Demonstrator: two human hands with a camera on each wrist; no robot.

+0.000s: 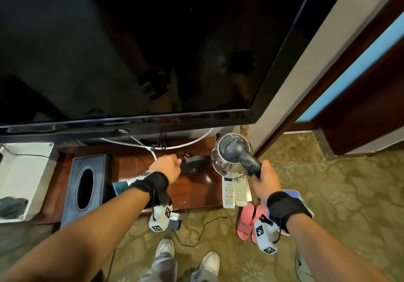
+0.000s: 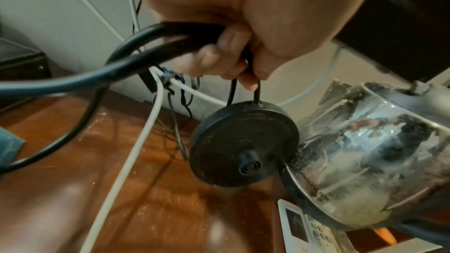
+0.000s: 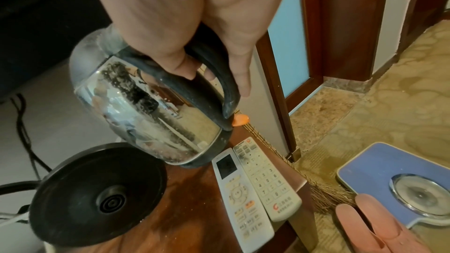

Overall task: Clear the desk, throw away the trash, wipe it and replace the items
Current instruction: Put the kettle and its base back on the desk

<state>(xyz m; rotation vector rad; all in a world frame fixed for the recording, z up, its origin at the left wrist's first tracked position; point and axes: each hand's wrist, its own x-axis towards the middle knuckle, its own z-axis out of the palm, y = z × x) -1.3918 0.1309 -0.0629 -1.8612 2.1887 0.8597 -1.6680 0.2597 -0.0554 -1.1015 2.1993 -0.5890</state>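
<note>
Desk (image 1: 192,192) of glossy red-brown wood stands under a dark television (image 1: 131,41) whose lower bezel reads "Skyworth". At the desk's right end the right hand (image 1: 265,179) has its fingers wrapped round the black handle of a steel kettle (image 1: 231,157), which is tilted over the far ends of two white remotes (image 1: 235,191). The remotes lie side by side, touching, at the right front corner. The right one carries numbered keys and a red C-shaped logo beside Chinese characters too small to read. The left hand (image 1: 167,168) is closed round a bundle of black cord (image 2: 146,45), and the round black kettle base (image 2: 243,147) hangs tilted from that cord just beside the kettle. Whether its lower edge touches the wood cannot be told. A white cable (image 2: 136,151) runs across the dusty desktop behind it. Further left a dark tissue box (image 1: 87,183) stands on the desk, with a white tray (image 1: 26,172) beyond it. On the patterned carpet near the desk's right end lie pink slippers (image 1: 249,220), next to a blue bathroom scale (image 3: 389,170).
</note>
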